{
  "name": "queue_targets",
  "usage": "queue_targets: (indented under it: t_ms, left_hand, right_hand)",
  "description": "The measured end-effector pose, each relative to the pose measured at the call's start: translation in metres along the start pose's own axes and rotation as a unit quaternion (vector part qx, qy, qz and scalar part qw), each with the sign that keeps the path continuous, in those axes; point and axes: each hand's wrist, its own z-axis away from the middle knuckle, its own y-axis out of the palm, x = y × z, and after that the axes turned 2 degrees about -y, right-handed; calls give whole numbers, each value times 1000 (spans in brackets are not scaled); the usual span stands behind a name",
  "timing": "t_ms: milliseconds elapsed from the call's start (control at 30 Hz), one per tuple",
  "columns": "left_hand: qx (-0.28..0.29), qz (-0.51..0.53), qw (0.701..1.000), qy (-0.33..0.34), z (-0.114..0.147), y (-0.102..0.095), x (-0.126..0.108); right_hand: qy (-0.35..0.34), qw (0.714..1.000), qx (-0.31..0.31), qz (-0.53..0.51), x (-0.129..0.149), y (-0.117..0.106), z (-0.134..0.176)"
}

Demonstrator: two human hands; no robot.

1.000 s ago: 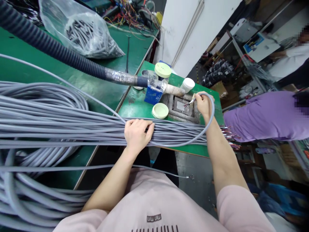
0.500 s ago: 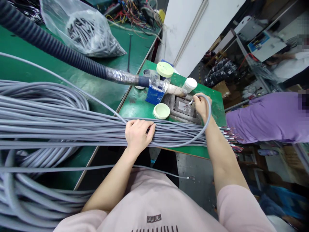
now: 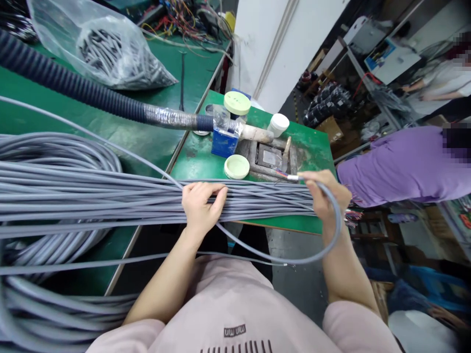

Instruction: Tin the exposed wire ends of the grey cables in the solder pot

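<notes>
My right hand (image 3: 328, 194) pinches a grey cable (image 3: 270, 255) close to its stripped end. A white sleeve and thin coloured wires (image 3: 281, 173) stick out to the left of the fingers. The cable loops below the hand and back under my left hand (image 3: 200, 206). That hand is closed over the thick bundle of grey cables (image 3: 265, 200); its fingertips are hidden. Just beyond the coloured wires sits a grimy block, apparently a solder pot (image 3: 271, 158), with a bright square surface. A small stick (image 3: 287, 148) leans on its rim.
A pale green lid or shallow dish (image 3: 236, 167), a blue box (image 3: 224, 142) and a white tub (image 3: 278, 125) surround the pot. A black ribbed hose (image 3: 110, 100) reaches in from the left. Coiled cables (image 3: 62, 152) lie left. A person in purple (image 3: 401, 164) is at right.
My right hand has drawn the cable end away from the pot, toward me and slightly right. The cable's loop now hangs lower, in front of the bundle. My left hand stays on the bundle.
</notes>
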Motion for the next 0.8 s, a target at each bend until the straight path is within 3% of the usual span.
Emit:
queue_targets:
  t_ms: [67, 100, 167, 233, 333, 400, 467, 800]
  left_hand:
    - [26, 120, 991, -62, 7, 0, -13]
    - [66, 190, 975, -98, 11, 2, -22]
    - [198, 308, 918, -149, 21, 8, -39]
    - [338, 346, 860, -161, 33, 17, -55]
    - [458, 388, 778, -185, 49, 36, -72]
    - [481, 413, 739, -227, 59, 48, -79]
    - [475, 426, 721, -270, 66, 56, -83]
    - [484, 429, 686, -333, 80, 62, -91]
  right_hand:
    - [-54, 998, -7, -13, 7, -7, 37]
    - [-76, 997, 2, -9, 8, -9, 54]
    - [-95, 995, 17, 7, 10, -12, 85]
    - [-109, 994, 25, 16, 13, -13, 107]
    - [-138, 990, 28, 18, 21, -13, 128]
    - [-149, 988, 33, 19, 25, -13, 138]
    - [-151, 988, 40, 20, 27, -13, 147]
    - [-110, 993, 39, 31, 23, -15, 183]
